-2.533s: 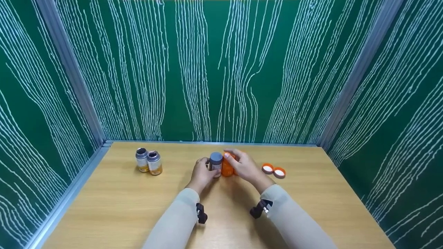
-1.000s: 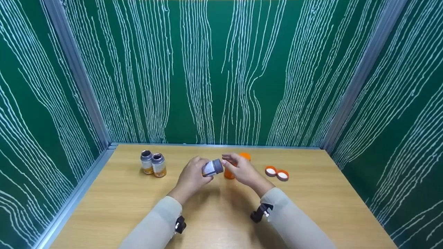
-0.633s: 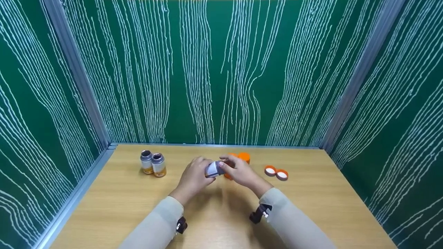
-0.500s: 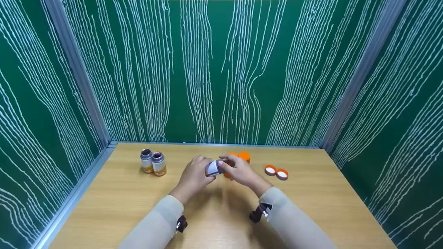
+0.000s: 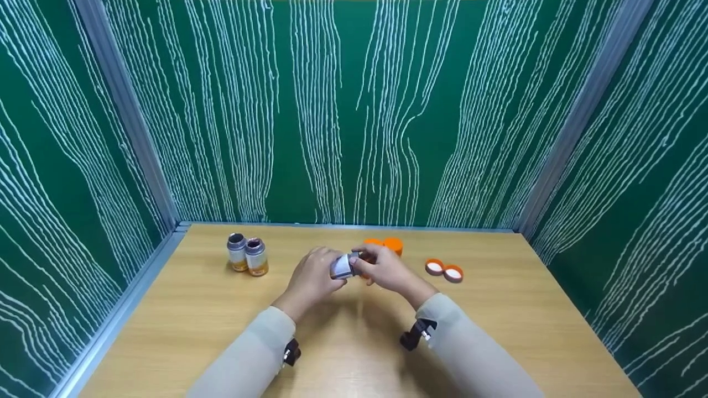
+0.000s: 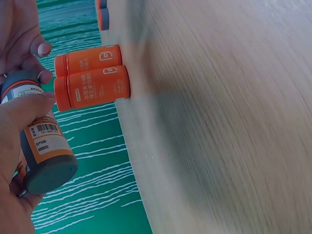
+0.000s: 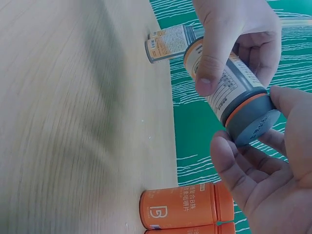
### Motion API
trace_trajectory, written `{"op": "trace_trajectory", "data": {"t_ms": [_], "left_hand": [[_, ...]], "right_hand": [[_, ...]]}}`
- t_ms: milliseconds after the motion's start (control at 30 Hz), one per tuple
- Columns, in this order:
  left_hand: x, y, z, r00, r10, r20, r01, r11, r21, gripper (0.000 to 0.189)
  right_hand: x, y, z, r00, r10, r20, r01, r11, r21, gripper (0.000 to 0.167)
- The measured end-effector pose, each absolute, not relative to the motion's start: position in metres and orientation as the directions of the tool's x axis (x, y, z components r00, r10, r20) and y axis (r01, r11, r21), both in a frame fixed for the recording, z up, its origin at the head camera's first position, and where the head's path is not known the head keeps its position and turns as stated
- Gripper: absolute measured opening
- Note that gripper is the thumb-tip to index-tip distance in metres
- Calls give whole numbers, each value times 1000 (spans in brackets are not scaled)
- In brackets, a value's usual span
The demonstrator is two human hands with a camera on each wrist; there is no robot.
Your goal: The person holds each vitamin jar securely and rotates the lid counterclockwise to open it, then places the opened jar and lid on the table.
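Observation:
My left hand [image 5: 314,276] grips a grey-and-white pill bottle [image 5: 341,267] round its body, lifted off the table and tilted with its top toward the right. In the right wrist view the left thumb lies along its label. The grey screw cap [image 7: 253,124] with an orange ring is on the bottle. My right hand [image 5: 389,272] holds that cap between thumb and fingers. Just behind the right hand stand two orange bottles [image 6: 95,87], side by side and capped; the hand partly hides them in the head view.
Two uncapped grey-and-white bottles stand together at the left, one bottle [image 5: 237,254] slightly behind the other bottle [image 5: 256,260]. Two loose caps [image 5: 453,273] lie at the right, inner sides up. The wooden table [image 5: 221,326] meets green, white-lined walls [image 5: 354,110] at its back.
My left hand has raised the bottle from the table and tipped it over toward the right. My right hand has left the orange bottles and taken hold of the cap.

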State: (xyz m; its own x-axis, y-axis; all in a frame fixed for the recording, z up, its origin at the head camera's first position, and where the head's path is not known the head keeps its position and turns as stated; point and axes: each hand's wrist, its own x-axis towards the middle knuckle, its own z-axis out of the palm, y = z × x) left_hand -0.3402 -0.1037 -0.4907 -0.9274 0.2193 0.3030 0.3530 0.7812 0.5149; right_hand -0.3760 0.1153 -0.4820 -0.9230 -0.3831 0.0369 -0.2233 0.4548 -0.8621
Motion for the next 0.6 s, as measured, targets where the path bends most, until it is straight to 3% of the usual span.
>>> {"op": "trace_trajectory", "data": {"t_ms": [600], "left_hand": [[-346, -103, -494, -939, 254, 234, 342, 778, 528, 49]], "right_hand": [[-379, 121, -485, -923, -385, -11, -203, 510, -836, 45]]}}
